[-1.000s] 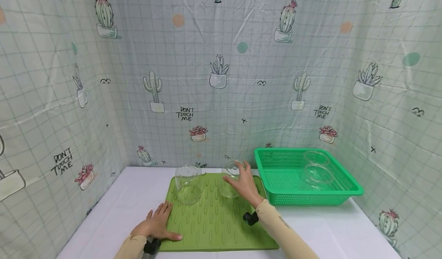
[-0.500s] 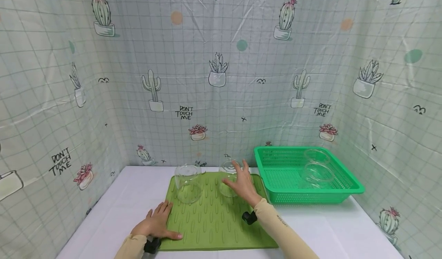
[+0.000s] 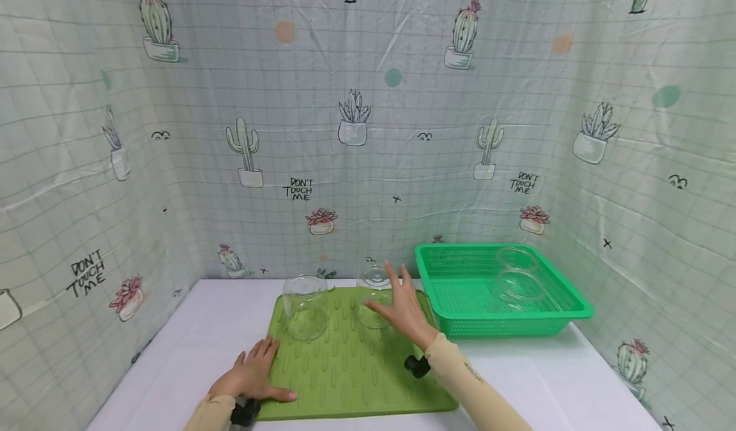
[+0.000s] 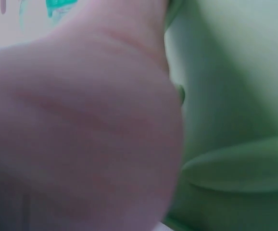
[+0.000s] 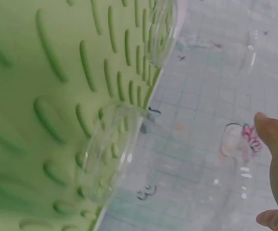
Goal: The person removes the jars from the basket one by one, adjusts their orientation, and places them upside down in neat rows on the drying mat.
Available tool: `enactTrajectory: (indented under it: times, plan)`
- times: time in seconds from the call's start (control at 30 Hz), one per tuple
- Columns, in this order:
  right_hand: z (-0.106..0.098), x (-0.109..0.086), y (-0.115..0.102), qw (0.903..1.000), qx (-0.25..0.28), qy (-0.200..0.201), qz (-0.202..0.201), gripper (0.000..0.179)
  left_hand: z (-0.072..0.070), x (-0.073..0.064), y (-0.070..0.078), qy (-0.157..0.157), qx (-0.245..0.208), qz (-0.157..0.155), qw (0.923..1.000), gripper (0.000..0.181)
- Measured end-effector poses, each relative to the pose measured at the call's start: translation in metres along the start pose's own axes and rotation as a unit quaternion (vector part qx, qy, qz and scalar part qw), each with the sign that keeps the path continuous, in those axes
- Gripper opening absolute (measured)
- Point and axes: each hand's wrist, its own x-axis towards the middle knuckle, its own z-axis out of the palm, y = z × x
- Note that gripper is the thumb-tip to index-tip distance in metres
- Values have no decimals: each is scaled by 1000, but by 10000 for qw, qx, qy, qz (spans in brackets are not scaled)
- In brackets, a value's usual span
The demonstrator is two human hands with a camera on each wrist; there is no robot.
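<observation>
My right hand (image 3: pixel 405 310) is beside a clear see-through cup (image 3: pixel 367 300) on the green ribbed mat (image 3: pixel 345 380), its thumb and fingers spread wide. In the right wrist view, a gap shows between the thumb (image 5: pixel 273 132) and the wall of that cup (image 5: pixel 112 159). A second clear cup (image 3: pixel 287 310) stands to its left near the mat's back left corner. My left hand (image 3: pixel 250 373) lies flat on the mat's left edge with fingers straight. Its palm (image 4: pixel 81 125) fills much of the left wrist view.
A green perforated basket (image 3: pixel 512 325) stands to the right of the mat, with clear cups (image 3: pixel 520 287) in its right side. White cloth (image 3: pixel 190 335) covers the table, and a cactus-print curtain (image 3: pixel 356 182) closes off the back and sides.
My right thumb and fingers have spread and drawn back slightly from the cup, which stays on the mat. The left hand holds its place; the head view has shifted a little.
</observation>
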Motion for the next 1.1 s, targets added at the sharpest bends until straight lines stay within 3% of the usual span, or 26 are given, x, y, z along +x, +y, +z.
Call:
enactTrajectory:
  times: [0.27, 0.53, 0.93, 1.1]
  plan:
    - [-30, -16, -3, 9985, -275, 278, -395, 98, 10, 6, -11, 184, -177, 28, 9997, 127]
    - [-72, -31, 2, 9995, -251, 161, -131, 96, 9, 9, -12, -20, -112, -29, 9999, 128]
    - [-117, -47, 53, 9968, -356, 696, -154, 92, 10, 10, -15, -84, -77, -52, 9999, 125]
    - [-138, -48, 84, 9940, -617, 874, 243, 92, 11, 10, -14, -64, -101, -35, 9999, 125]
